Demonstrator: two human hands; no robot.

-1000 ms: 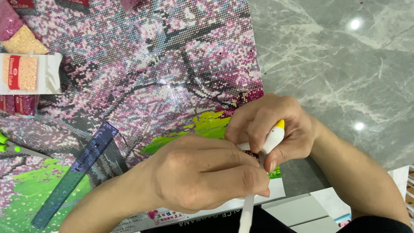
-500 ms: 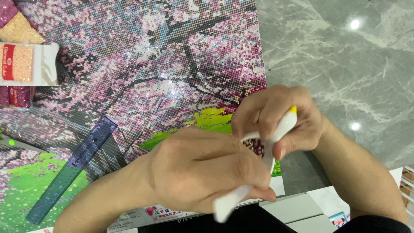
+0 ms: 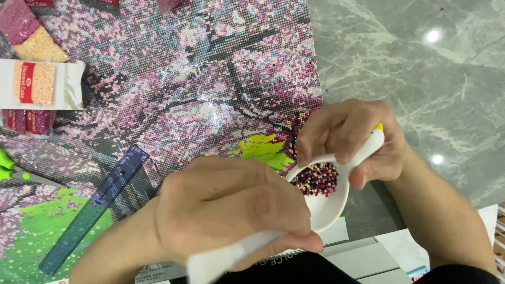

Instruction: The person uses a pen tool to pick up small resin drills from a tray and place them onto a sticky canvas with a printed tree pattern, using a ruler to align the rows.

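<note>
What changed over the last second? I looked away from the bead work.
The white tray has tipped toward the camera, exposing the dark pink beads inside. The left hand and right hand keep holding it. The canvas and ruler lie unchanged.

Purple ruler (image 3: 94, 210), bead packets (image 3: 39, 84), green scissors (image 3: 13, 169).

White bead tray (image 3: 329, 208), tilted above canvas edge, holds dark pink beads (image 3: 315, 179)

The left hand (image 3: 231, 210) is curled in a closed grip at lower centre; the right hand (image 3: 352, 139), fingers bent, pinches at centre right.
</note>
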